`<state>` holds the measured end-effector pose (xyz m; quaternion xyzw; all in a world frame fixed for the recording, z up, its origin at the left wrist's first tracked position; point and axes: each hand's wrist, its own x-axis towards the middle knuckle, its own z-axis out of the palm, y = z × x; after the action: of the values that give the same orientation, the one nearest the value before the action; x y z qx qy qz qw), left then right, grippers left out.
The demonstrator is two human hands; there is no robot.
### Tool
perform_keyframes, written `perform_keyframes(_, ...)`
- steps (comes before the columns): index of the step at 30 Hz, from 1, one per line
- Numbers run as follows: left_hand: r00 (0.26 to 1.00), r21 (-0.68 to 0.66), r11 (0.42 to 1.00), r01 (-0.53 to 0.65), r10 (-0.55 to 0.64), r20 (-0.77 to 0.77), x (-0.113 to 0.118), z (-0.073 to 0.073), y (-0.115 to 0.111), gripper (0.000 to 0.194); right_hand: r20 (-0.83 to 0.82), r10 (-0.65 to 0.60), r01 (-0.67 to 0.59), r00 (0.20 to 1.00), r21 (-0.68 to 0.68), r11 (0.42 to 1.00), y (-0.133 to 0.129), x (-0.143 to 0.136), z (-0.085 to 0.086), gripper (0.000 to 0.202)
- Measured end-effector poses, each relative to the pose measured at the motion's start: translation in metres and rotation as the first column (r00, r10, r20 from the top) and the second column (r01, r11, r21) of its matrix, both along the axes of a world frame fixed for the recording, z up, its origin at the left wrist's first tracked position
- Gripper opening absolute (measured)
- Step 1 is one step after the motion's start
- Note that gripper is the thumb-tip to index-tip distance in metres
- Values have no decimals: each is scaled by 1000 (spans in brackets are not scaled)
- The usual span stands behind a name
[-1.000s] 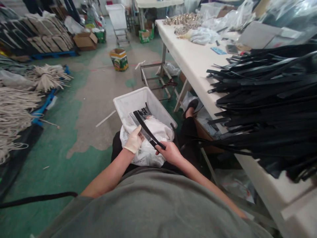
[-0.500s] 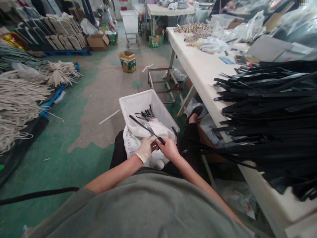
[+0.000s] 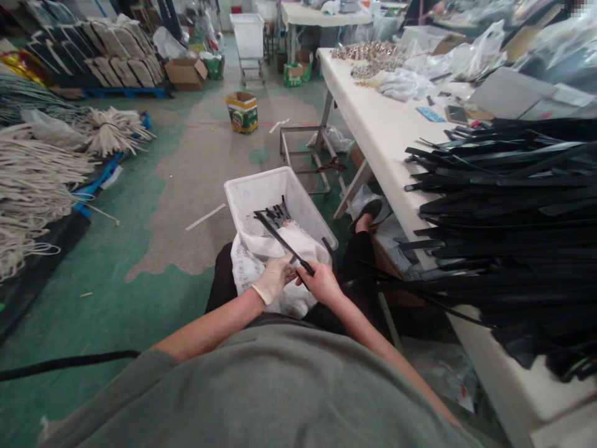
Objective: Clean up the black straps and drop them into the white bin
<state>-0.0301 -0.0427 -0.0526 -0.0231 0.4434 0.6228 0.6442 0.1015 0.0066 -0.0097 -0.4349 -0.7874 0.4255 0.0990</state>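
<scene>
A black strip (image 3: 280, 238) slants over my lap, its far end above the white bin (image 3: 258, 177). My left hand (image 3: 274, 278), in a pale glove, is closed on the strip from the left. From the right, my bare right hand (image 3: 321, 281) is wrapped round the strip's near end. White sacking (image 3: 247, 261) covers my lap under both hands and hangs over the bin's near edge. Several short black pieces (image 3: 278, 213) lie in the bin.
To the right, a long white table (image 3: 382, 146) bears a big heap of black strips (image 3: 504, 218). A metal frame (image 3: 303, 129) stands on the floor past the bin. Bundles of pale cord (image 3: 41, 180) lie at the left, and a yellow-green carton (image 3: 243, 115) stands ahead.
The strip's far end has shifted a little right and now looks split or doubled. Both hands stay close together, nearly where they were. The view has moved slightly.
</scene>
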Motion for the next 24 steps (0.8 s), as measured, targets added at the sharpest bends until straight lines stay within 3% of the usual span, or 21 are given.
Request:
perform_keyframes(4, 989, -138, 985, -104, 118, 91, -21, -8, 20, 23, 35, 38, -36, 999, -78, 996, -13, 17, -6, 30)
perform_keyframes(8, 971, -137, 971, -195, 210, 111, -31, -6, 34, 14, 7, 51, -48, 999, -235, 971, -21, 32, -15, 33)
perform_keyframes(13, 987, -50, 992, -116, 121, 108, -22, 11, 25, 14, -207, -223, 109, 952, -452, 885, 0, 26, -14, 40)
perform_keyframes(18, 1000, 114, 993, 10, -8, -17, -3, 10, 15, 15, -240, -224, 120, 945, -382, 916, 11, -7, -6, 34)
perform_keyframes(21, 1000, 129, 992, 17, -15, -15, -13, 9, 21, 24, -259, -252, 154, 932, -345, 926, 4, -15, -10, 30)
perform_keyframes(24, 999, 41, 998, -50, 50, 1, -33, 17, 31, 26, -230, -196, 130, 953, -275, 953, -6, -13, -19, 27)
